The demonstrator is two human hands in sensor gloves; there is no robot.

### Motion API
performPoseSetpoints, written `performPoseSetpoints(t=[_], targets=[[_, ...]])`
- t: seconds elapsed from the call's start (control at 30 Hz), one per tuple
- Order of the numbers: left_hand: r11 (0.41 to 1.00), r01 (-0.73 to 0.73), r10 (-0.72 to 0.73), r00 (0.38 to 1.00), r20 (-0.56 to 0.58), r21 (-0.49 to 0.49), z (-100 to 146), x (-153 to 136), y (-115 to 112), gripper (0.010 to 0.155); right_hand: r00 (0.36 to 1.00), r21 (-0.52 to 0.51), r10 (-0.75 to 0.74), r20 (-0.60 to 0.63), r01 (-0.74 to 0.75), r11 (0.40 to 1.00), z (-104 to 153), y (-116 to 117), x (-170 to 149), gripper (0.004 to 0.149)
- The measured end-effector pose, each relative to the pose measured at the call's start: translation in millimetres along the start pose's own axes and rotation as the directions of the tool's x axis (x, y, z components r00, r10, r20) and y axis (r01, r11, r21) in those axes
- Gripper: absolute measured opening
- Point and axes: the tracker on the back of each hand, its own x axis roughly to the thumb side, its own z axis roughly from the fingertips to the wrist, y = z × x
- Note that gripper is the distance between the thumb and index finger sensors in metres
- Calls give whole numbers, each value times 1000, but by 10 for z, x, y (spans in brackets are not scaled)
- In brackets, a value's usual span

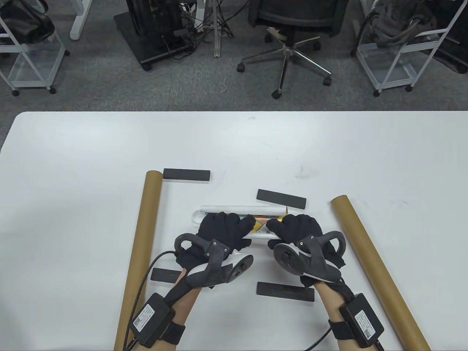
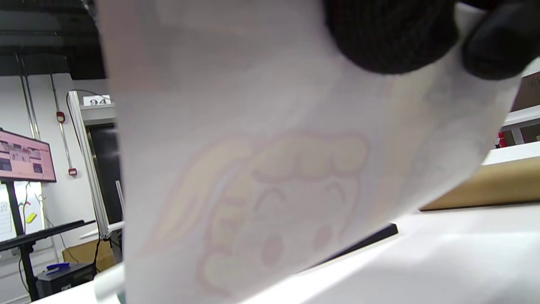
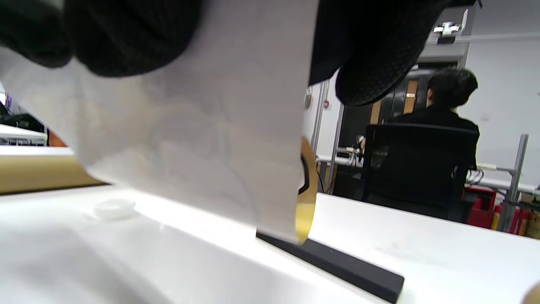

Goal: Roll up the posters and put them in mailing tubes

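A partly rolled white poster (image 1: 237,212) with a coloured print lies across the table middle. My left hand (image 1: 223,228) grips its left part and my right hand (image 1: 296,228) grips its right part, fingers curled over the roll. In the left wrist view the poster's white back (image 2: 270,177) fills the frame, with a faint cartoon print showing through, under my gloved fingers (image 2: 388,33). In the right wrist view the paper (image 3: 202,139) hangs under my fingers (image 3: 126,38), its curled edge showing yellow. Two brown mailing tubes lie on the table, one on the left (image 1: 140,252) and one on the right (image 1: 376,270).
Several black bar weights lie around the poster: far left (image 1: 186,174), far right (image 1: 280,198), near left (image 1: 165,275) and near right (image 1: 285,291). A small white cap (image 3: 114,207) lies on the table. An office chair (image 1: 292,22) and carts stand beyond the far edge.
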Motion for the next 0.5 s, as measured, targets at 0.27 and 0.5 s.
performPoseSetpoints(t=[0.27, 0.5], targets=[[999, 10, -11, 1000, -14, -43, -3, 4, -18, 43, 1000, -49, 25, 4, -25, 998, 16, -14, 33, 56], [996, 51, -53, 998, -16, -75, -15, -31, -43, 35, 1000, 112, -14, 23, 11, 994, -4, 14, 139, 52]])
